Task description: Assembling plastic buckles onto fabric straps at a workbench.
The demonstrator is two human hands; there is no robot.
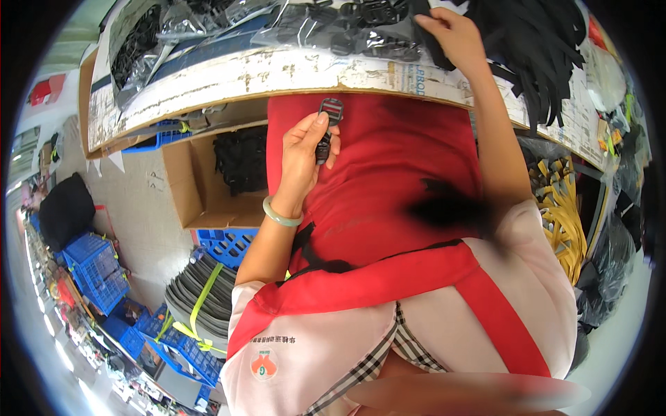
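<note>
My left hand (pixel 305 149) is raised in front of the red apron (pixel 388 173), just short of the worktable's near edge. Its thumb and fingers pinch a black plastic slider buckle (pixel 332 108). More black plastic shows lower down between the same fingers, partly hidden. Farther away and to the right, my right hand (pixel 458 41) reaches over the tabletop. Its fingers close on a black webbing strap (pixel 436 52) beside a large bundle of black straps (pixel 531 41). Clear plastic bags of black buckles (pixel 347 31) lie to the left of that hand.
The worn white worktable (pixel 277 75) spans the far side. Below it stands an open cardboard box (pixel 198 177) with black items. Coiled dark webbing (pixel 198 295) and blue crates (pixel 97 270) are at the left. Yellow straps (pixel 562 222) hang at the right.
</note>
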